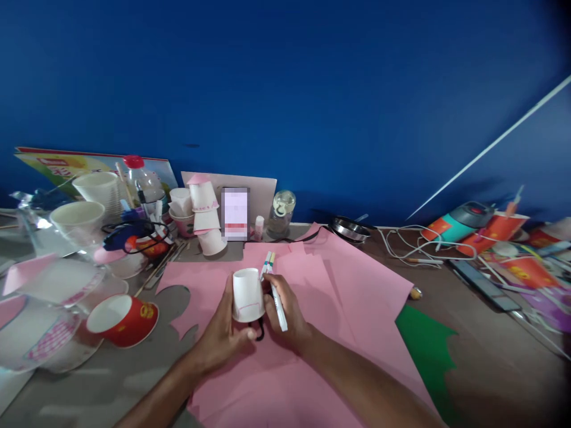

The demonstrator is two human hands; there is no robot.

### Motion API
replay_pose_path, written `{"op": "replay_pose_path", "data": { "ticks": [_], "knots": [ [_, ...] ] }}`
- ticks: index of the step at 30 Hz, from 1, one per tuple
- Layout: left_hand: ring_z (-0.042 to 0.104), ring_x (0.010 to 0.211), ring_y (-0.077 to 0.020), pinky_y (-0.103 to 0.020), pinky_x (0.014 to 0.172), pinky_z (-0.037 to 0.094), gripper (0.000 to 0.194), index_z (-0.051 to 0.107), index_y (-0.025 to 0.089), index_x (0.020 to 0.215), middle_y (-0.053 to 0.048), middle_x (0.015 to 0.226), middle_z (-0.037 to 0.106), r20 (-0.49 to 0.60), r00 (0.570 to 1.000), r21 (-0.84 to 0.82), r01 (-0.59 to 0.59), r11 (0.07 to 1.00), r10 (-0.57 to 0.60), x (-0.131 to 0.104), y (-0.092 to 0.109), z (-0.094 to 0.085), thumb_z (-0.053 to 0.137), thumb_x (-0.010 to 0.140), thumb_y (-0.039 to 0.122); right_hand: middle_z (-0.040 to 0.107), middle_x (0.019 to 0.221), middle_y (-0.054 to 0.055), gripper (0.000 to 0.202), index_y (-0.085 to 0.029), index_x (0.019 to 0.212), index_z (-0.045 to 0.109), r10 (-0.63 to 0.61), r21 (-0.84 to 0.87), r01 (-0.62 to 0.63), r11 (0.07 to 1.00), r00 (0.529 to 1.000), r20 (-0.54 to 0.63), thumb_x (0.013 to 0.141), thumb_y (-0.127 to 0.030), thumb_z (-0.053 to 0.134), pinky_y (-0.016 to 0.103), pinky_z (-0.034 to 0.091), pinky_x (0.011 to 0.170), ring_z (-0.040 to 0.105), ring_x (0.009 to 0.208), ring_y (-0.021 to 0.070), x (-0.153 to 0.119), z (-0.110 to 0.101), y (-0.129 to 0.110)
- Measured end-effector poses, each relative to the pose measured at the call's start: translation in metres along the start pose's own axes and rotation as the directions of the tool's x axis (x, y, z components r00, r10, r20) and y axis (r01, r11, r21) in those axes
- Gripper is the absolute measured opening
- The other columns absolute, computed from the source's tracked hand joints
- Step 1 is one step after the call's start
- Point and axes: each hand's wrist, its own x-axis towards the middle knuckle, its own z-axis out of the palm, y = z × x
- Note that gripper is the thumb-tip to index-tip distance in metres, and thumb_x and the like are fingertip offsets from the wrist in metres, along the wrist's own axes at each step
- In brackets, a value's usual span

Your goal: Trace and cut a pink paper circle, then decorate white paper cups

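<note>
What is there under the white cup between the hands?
Below the white cup, pink paper and part of a curved black thing are visible. The tabletop there is covered by the paper.

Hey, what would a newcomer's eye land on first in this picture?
Probably the white cup near the middle, held in the left hand above the pink paper, with a pen in the right hand beside it. The blue wall filling the top of the view would likely stand out too, as would the red cup on the left side of the table.
</note>
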Motion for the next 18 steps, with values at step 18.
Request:
{"op": "replay_pose_path", "data": {
  "ticks": [18],
  "knots": [
    [0.051,0.128,-0.037,-0.056,0.092,0.052,0.073,0.034,0.023,0.146,-0.012,0.124,0.067,-0.256,0.966,0.181,0.081,0.98,-0.032,-0.001,-0.03,0.007,0.05,0.075,0.019,0.06,0.104,0.011,0.041,-0.021,0.133,0.04,-0.11,0.027,0.11,0.994,0.994,0.007,0.093,-0.026,0.046,0.04,0.058,0.078,0.066,0.088,0.0231,-0.005,-0.005,-0.006]
  ]
}}
